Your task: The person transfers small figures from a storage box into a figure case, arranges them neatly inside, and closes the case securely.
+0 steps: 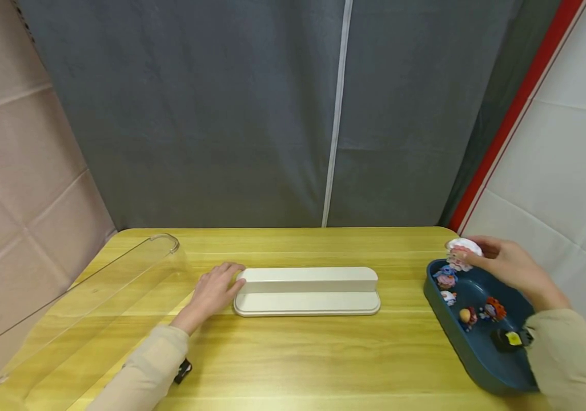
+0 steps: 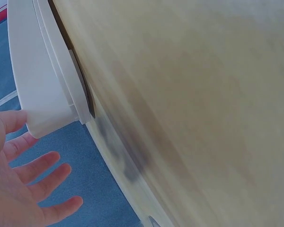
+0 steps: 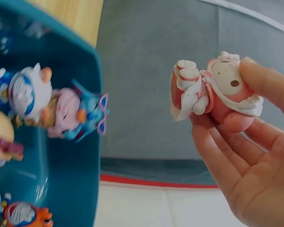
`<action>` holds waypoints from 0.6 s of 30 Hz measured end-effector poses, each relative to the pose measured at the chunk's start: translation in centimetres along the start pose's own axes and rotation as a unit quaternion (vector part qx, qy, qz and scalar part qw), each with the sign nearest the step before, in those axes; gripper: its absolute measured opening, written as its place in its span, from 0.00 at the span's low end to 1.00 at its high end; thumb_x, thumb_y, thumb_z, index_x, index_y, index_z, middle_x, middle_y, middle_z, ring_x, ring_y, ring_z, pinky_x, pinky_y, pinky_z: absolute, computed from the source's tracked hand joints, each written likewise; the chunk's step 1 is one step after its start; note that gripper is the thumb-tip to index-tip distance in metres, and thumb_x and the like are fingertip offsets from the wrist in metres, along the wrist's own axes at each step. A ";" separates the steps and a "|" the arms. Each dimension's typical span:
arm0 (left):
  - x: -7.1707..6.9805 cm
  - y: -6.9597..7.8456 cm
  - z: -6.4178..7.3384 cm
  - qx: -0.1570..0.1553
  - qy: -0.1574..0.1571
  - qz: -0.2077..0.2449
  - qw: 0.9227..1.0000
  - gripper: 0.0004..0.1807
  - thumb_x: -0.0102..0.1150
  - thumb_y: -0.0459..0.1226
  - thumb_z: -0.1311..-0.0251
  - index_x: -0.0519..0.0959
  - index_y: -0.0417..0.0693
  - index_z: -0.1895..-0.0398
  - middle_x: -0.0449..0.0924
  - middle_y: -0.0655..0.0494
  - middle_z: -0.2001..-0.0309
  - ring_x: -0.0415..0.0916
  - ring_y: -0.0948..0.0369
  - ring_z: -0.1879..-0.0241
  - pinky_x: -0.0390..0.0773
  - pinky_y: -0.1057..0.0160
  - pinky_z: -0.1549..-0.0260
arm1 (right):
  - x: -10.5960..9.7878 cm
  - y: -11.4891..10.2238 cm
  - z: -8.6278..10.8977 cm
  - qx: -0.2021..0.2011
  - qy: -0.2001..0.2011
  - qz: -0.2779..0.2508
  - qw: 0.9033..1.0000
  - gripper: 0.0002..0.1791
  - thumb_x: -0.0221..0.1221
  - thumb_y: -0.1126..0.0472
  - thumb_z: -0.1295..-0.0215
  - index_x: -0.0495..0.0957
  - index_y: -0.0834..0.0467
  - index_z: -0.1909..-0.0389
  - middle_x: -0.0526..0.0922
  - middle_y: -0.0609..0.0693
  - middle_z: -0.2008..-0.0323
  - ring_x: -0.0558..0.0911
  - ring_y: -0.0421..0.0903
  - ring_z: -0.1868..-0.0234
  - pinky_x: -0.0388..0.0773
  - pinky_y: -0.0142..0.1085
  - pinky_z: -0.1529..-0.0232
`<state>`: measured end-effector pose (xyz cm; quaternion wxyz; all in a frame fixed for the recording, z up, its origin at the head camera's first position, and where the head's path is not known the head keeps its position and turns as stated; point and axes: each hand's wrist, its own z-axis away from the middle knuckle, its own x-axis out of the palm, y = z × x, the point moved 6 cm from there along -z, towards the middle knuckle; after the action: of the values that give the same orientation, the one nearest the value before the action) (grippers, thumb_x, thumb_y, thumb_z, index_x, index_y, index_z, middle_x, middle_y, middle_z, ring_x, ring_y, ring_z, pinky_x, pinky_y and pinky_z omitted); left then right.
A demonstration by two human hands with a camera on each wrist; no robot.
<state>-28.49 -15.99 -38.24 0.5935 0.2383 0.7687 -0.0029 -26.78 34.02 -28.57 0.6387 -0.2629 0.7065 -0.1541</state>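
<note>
With fingers parted on the left hand (image 1: 216, 288), clamped on a pink-and-white figurine (image 3: 222, 90) in the right hand (image 1: 516, 271)

At far left, can see a transparent cover (image 1: 92, 311) lying on the wooden table (image 1: 283, 365), apart from the white stepped stand (image 1: 305, 303). Next along, resting the left hand at the left end of that stand, with fingers spread and gripping nothing; cannot tell whether pressing firmly or only brushing the edge. Toward the middle, note the stand lying lengthwise, with low tier nearer and raised tier behind.

Farther right, find the blue bin (image 1: 452, 334) with more figurines inside, among them an orange figurine (image 1: 497, 308) and a blue figurine with glasses (image 3: 91, 113). Near the far rim of the bin, pinching the pink-and-white figurine between right thumb and fingers, roughly upright in the head view and apart from the others.

Seems to be at the step of taking figurines out singly, likely for display on the stand; cannot rule out putting back, from one moment alone. If taking out, probably calls next for keeping the pinch clear of the base, carrying leftward past the bin, then lowering base-first onto a tier while steadying with the left hand.
</note>
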 end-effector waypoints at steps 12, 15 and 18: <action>-0.1 0.1 0.0 -0.002 0.001 -0.002 1.000 0.17 0.51 0.43 0.40 0.71 0.48 0.49 0.71 0.48 0.51 0.69 0.47 0.53 0.66 0.44 0.59 | 1.3 -2.6 -0.9 -0.014 -0.019 -0.010 1.000 0.36 0.54 0.47 0.41 0.61 0.73 0.44 0.72 0.66 0.55 0.71 0.59 0.56 0.74 0.35 0.64; -0.2 0.2 0.1 -0.002 0.000 -0.002 1.000 0.17 0.51 0.44 0.40 0.72 0.48 0.49 0.72 0.48 0.51 0.69 0.48 0.54 0.67 0.44 0.60 | 1.8 -3.1 -1.1 -0.019 -0.022 -0.014 0.999 0.35 0.54 0.47 0.41 0.63 0.71 0.44 0.74 0.64 0.57 0.72 0.58 0.57 0.73 0.35 0.64; -0.2 0.2 0.1 -0.002 -0.001 -0.001 1.000 0.17 0.51 0.44 0.40 0.72 0.48 0.49 0.72 0.48 0.51 0.69 0.48 0.54 0.67 0.44 0.59 | 2.3 -3.7 -1.3 -0.025 -0.026 -0.023 0.999 0.34 0.55 0.47 0.41 0.64 0.69 0.44 0.75 0.62 0.57 0.73 0.57 0.57 0.74 0.40 0.63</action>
<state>-28.32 -15.90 -38.07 0.5945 0.2364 0.7686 -0.0021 -27.51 29.56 -28.21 0.6465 -0.2988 0.6871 -0.1438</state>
